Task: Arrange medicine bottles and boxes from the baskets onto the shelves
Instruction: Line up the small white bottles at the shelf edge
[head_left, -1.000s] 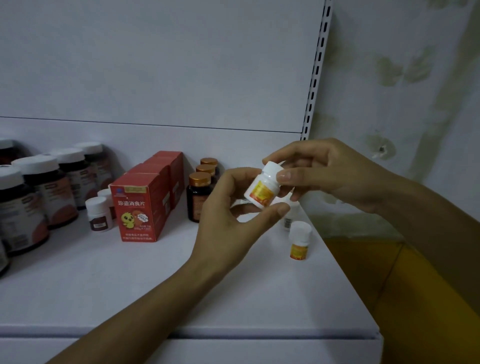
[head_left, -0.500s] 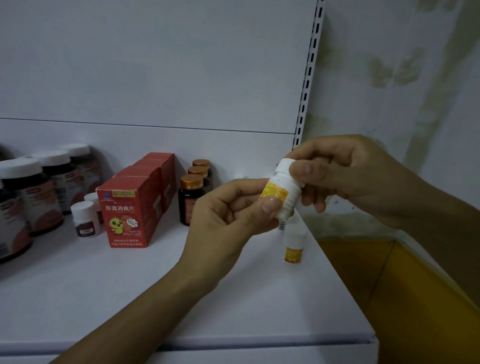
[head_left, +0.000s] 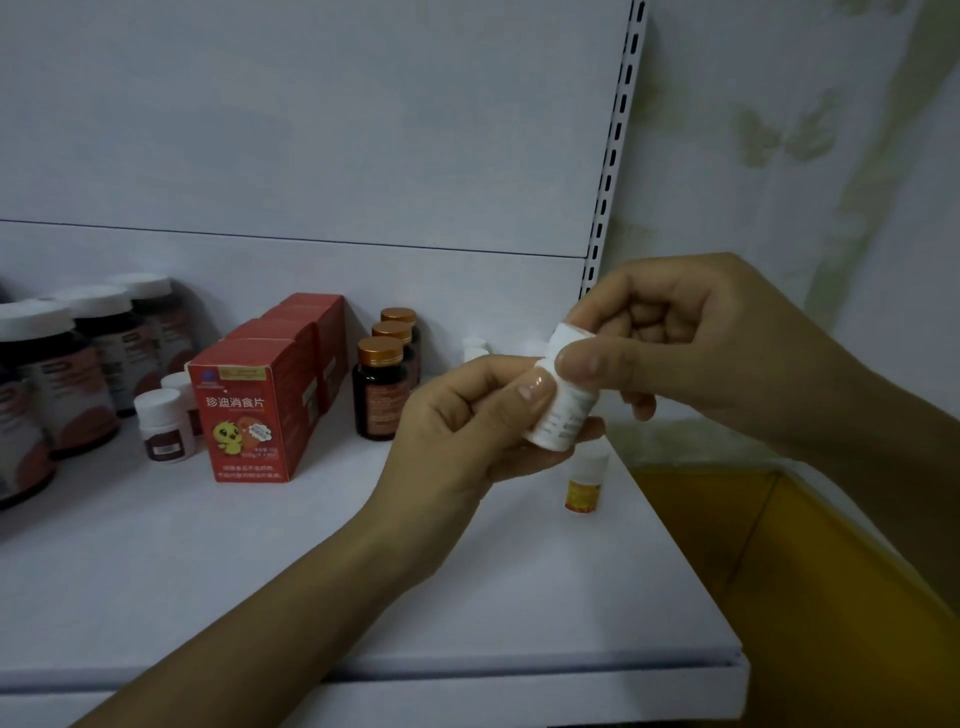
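Observation:
A small white medicine bottle (head_left: 563, 413) is held tilted above the right end of the white shelf (head_left: 260, 597). Its printed text side faces me. My left hand (head_left: 467, 431) grips its body from the left, thumb on top. My right hand (head_left: 675, 348) pinches its white cap from the right. A matching white bottle with a yellow label (head_left: 586, 483) stands upright on the shelf just below the hands, partly hidden by them.
Red boxes (head_left: 249, 410) stand in a row mid-shelf, amber bottles with gold caps (head_left: 380, 387) beside them. Small white-capped bottles (head_left: 163, 423) and large dark jars (head_left: 57, 374) fill the left. Another white cap (head_left: 475, 348) shows at the back. A slotted upright (head_left: 610, 156) and yellow floor (head_left: 779, 571) lie right.
The held bottle has been turned in my hands: its yellow label faced me before, now its white text side does. Both hands stayed above the shelf's right end.

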